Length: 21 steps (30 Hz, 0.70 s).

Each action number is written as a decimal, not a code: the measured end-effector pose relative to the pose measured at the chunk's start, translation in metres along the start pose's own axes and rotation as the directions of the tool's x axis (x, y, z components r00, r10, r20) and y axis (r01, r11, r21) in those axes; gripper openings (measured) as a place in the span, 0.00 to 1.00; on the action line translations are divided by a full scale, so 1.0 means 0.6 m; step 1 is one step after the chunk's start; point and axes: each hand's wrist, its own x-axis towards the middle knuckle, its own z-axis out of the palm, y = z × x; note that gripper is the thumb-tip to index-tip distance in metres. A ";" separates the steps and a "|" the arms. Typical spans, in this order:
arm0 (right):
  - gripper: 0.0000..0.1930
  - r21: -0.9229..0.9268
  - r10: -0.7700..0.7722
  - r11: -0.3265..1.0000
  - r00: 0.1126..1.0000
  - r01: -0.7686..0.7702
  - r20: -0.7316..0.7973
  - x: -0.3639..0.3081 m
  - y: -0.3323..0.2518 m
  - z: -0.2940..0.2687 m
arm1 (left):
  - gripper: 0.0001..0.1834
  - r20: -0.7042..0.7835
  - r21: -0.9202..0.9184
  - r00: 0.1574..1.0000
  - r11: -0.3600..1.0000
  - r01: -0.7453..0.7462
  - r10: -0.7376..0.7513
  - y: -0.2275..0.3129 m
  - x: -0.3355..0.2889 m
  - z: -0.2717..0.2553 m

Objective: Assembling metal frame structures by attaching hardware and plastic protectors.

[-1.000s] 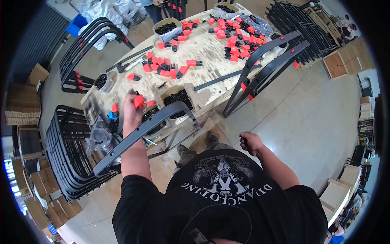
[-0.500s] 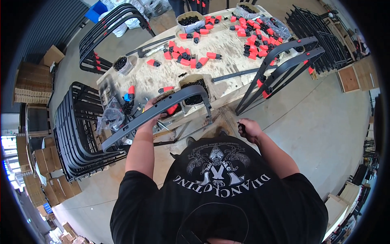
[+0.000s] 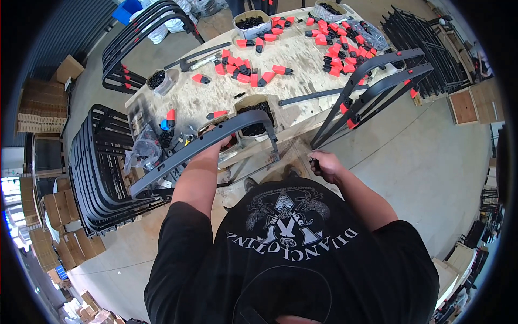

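Observation:
A dark grey bent tube frame point(image 3: 199, 148) lies slantwise across the near side of the workbench, its curved end to the right. My left hand point(image 3: 225, 142) reaches beneath this tube into a small box point(image 3: 207, 127); its fingers are hidden there, beside a bit of red. Just right of that box stands a carton of small black parts point(image 3: 237, 103). Near the bench's front edge, my right hand point(image 3: 328, 164) is closed around a small black object point(image 3: 314, 163), mostly covered by the fingers. A red-and-black plastic piece point(image 3: 217, 114) lies just behind the tube.
Many red-and-black pieces point(image 3: 345, 51) are scattered over the wooden bench point(image 3: 178, 116). Two bent tube frames point(image 3: 372, 70) lean on its right side. A stack of similar frames point(image 3: 91, 173) stands at the left. More cartons of black parts point(image 3: 252, 29) sit along the far side.
My left hand has moved right and deeper under the tube, into the box; a red piece showing beside it before is now mostly hidden. My right hand has shifted slightly left.

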 end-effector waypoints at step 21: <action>0.09 -0.039 0.004 0.999 0.990 0.002 0.144 0.048 -0.059 -0.027 | 0.11 0.028 -0.922 0.992 -0.386 -0.023 -0.126 -0.033 -0.189 0.063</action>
